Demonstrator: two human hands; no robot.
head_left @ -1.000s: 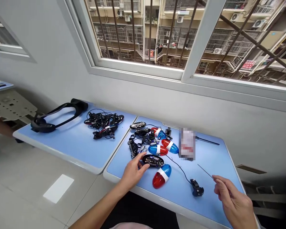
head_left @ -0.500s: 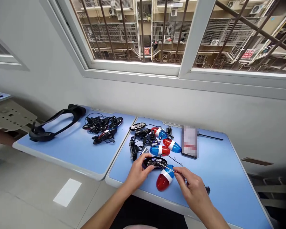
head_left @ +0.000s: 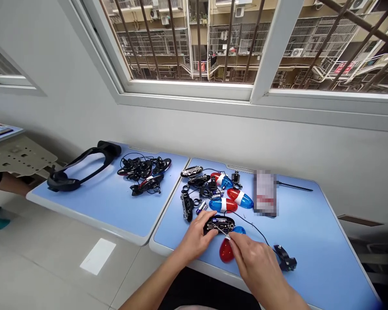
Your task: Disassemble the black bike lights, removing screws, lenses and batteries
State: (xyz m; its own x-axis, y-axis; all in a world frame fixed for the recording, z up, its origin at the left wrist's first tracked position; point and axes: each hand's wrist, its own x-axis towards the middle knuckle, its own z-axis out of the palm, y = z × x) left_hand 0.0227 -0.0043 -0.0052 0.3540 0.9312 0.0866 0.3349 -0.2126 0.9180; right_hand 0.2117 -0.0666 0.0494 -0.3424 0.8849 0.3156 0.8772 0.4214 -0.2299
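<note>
My left hand [head_left: 196, 234] grips the left end of a black oval housing [head_left: 232, 223], thumb on the near side and fingers on the far side. Batteries and small electronic parts show inside it. In my right hand [head_left: 255, 258] is a screwdriver [head_left: 221, 231]; its thin metal shaft points into the housing, and its handle is hidden by my fingers. A red, white and blue cover [head_left: 226, 250] lies just below the housing, partly behind my right hand. From the housing a black cable runs right to a black clamp piece [head_left: 287, 259].
Beyond my hands lie several more red-and-blue covers [head_left: 240, 198], opened black housings [head_left: 186, 206] and loose batteries [head_left: 201, 208]. A phone [head_left: 265, 193] is at the back right, near a black strip [head_left: 295, 186]. The left table holds assembled black units [head_left: 147, 185] and a black headset [head_left: 64, 181].
My right hand has moved left and forward over the cover, bringing the screwdriver further into the housing and uncovering the clamp piece. The view has shifted slightly.
</note>
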